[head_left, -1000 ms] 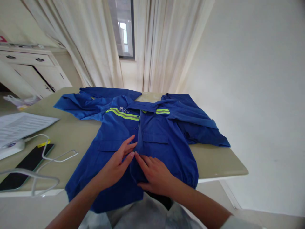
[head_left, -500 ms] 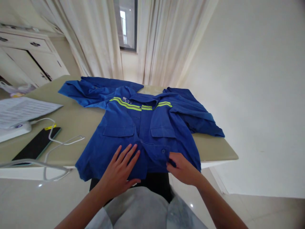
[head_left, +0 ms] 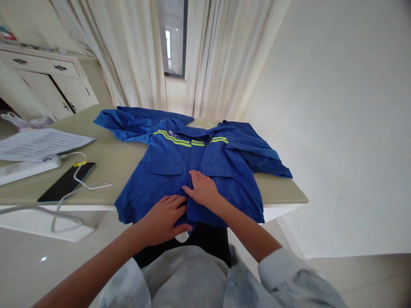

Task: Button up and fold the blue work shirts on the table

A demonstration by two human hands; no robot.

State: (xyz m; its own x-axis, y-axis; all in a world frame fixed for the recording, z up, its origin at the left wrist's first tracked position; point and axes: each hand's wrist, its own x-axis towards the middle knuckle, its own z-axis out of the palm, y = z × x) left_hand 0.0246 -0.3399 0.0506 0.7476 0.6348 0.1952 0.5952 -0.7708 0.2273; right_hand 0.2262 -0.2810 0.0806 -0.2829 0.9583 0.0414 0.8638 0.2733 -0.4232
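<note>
Jacket (head_left: 167, 179) hem under left hand (head_left: 163, 218), right hand (head_left: 202, 190); fingers flat, nothing pinched.

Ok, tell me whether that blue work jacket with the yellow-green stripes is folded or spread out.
Spread out: the blue work jacket lies front up on the beige table, sleeves out to both sides, hem over the near edge.

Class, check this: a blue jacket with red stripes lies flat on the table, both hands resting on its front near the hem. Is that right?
Not quite: the head view shows the stripes on the blue jacket are yellow-green, not red. The left hand and right hand do rest on its front near the hem, on the table.
</note>
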